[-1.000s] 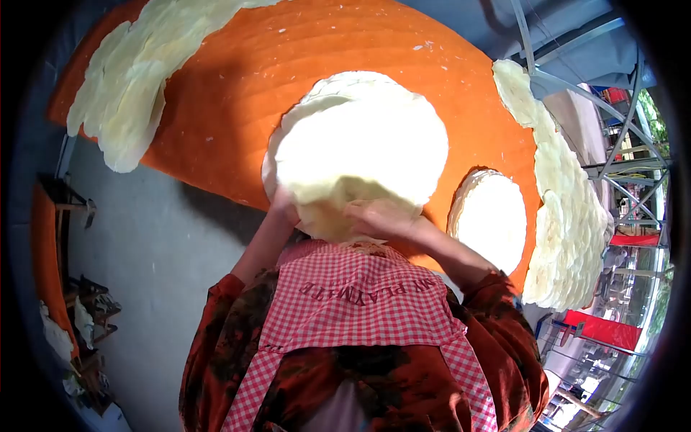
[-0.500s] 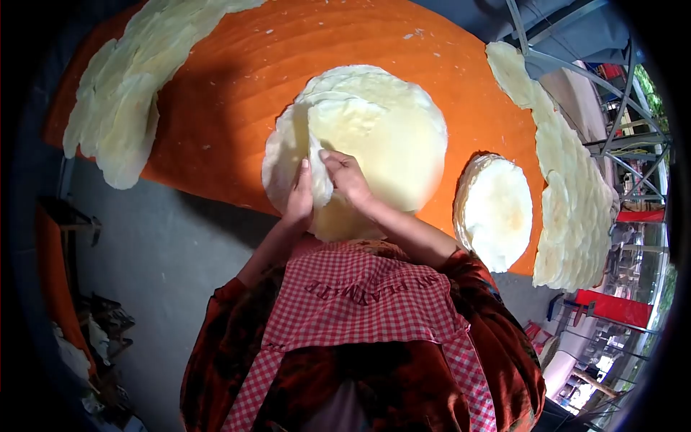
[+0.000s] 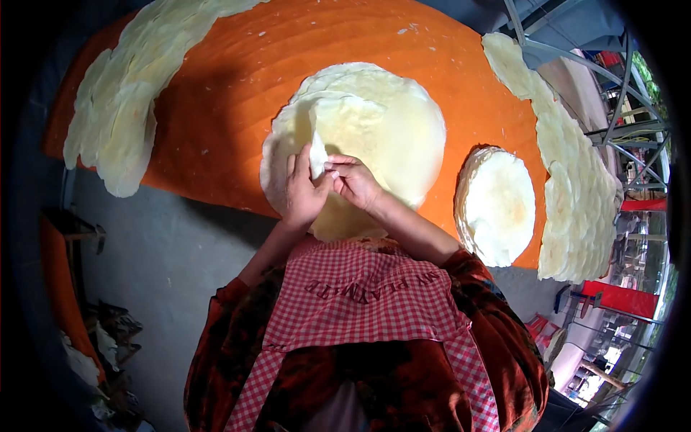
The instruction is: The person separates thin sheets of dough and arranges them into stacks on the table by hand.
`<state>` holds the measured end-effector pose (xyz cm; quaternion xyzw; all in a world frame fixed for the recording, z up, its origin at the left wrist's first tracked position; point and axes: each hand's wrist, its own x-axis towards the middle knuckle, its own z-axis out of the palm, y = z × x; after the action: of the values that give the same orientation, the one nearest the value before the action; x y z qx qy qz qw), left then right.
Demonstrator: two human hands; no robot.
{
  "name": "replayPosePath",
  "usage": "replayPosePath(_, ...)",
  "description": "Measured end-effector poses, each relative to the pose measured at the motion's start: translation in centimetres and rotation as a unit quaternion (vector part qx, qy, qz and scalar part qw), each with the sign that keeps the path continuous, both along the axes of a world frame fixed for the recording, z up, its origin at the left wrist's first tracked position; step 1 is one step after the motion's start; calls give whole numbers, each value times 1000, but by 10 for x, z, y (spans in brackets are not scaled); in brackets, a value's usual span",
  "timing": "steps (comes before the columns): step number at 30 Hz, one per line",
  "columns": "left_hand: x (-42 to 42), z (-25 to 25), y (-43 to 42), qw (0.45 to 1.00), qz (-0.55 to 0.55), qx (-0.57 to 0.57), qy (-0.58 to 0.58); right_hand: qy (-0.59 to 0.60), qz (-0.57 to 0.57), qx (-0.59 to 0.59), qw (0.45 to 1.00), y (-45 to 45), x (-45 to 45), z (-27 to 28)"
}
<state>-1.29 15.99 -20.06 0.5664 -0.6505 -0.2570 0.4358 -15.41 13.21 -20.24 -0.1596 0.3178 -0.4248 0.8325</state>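
A large pile of thin, pale round sheets (image 3: 403, 137) lies on the orange tabletop in front of me. Above its left part, a narrow folded sheet (image 3: 317, 151) stands up between my hands. My left hand (image 3: 304, 189) is wrapped round its lower left side. The fingers of my right hand (image 3: 353, 180) pinch its lower right edge, close to my left fingertips. What part of the sheet lies inside my left palm is hidden.
A smaller round stack (image 3: 500, 205) sits to the right on the orange table (image 3: 223, 108). Overlapping sheets line the table's left end (image 3: 119, 108) and right end (image 3: 576, 201). Metal trusses (image 3: 626, 93) stand at the far right, and a dark rack (image 3: 111, 338) at lower left.
The sheet at my hands, low on the pile a second ago, is now folded narrow and upright. Both hands moved up, and they have since come together near its lower end.
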Motion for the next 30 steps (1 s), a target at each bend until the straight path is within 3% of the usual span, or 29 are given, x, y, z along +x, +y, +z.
replayPosePath(7,-5,-6,-2,983,-24,43,179,71,-5,-74,995,-3,-6,-3)
replayPosePath(10,-5,-1,-2,998,-4,29,55,105,6,-82,991,-4,-8,-7)
replayPosePath(13,-5,-1,-3,1000,19,2,5,119,7,-76,990,-4,-7,-12)
replayPosePath(16,-3,-22,-14,949,63,134,279,78,5,-74,994,-3,-8,-11)
replayPosePath(19,-9,-7,-11,964,39,159,212,106,10,-91,990,-4,-7,-18)
replayPosePath(20,-9,-7,-11,983,25,130,130,130,12,-98,987,-3,-5,-22)
replayPosePath(23,-9,-37,-23,971,8,120,207,90,-20,-61,994,-1,-1,-18)
replayPosePath(24,-6,-31,-23,947,0,184,262,118,-26,-42,992,-4,-1,-15)
replayPosePath(26,-14,-8,-15,938,-9,207,277,174,-39,0,984,-7,-3,-10)
replayPosePath(27,-18,-2,-13,934,-13,218,284,288,-32,-64,955,-8,-1,1)
replayPosePath(28,-22,-21,-16,963,-31,113,244,397,-24,-124,909,-7,2,16)
replayPosePath(29,-21,-40,-14,959,-32,113,259,498,-15,-181,848,-5,5,23)
replayPosePath(30,-21,-40,-14,955,-34,110,273,531,-29,-189,826,-9,4,18)
